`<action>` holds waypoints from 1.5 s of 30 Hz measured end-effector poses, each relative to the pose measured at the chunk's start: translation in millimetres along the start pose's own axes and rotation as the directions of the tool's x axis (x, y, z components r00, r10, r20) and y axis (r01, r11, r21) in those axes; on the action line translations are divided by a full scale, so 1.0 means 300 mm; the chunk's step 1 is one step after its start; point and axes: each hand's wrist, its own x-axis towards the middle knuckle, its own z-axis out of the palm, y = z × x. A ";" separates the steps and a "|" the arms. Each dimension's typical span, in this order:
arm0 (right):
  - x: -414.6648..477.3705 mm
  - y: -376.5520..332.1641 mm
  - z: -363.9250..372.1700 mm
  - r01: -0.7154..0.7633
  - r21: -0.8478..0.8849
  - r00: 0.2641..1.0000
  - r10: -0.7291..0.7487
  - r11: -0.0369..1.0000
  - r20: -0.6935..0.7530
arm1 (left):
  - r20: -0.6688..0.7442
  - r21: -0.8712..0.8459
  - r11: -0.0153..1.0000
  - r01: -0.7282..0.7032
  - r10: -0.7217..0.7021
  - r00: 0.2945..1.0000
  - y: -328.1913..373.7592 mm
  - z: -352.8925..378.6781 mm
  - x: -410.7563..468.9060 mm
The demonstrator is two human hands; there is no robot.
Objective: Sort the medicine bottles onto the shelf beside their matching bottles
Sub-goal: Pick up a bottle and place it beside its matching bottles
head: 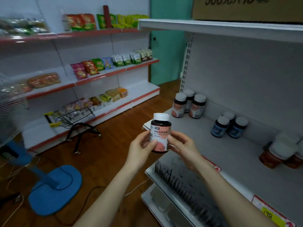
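Both hands are holding a pink-labelled medicine bottle (160, 133) upright, white cap up, label facing the camera. The left hand (141, 146) and right hand (182, 145) are pinching its sides. Beyond the right hand, three matching pink-labelled bottles (188, 104) are standing on the grey shelf (229, 151), blue-labelled bottles (229, 125) further right.

Bottle groups (188, 104) on shelf (205, 133)
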 end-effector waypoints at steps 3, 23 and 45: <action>0.040 0.006 -0.033 -0.014 0.031 0.995 0.017 0.999 -0.099 | 0.096 -0.025 0.999 0.029 -0.026 0.995 -0.019 0.033 0.095; 0.418 0.083 -0.286 0.058 -0.242 0.922 -0.145 0.969 -0.358 | 0.386 0.073 0.997 -0.028 -0.002 0.923 -0.151 0.369 0.602; 0.545 0.131 -0.261 -0.026 -0.304 0.809 -0.158 0.952 -0.566 | 0.520 0.207 0.966 -0.153 0.023 0.854 -0.191 0.432 0.747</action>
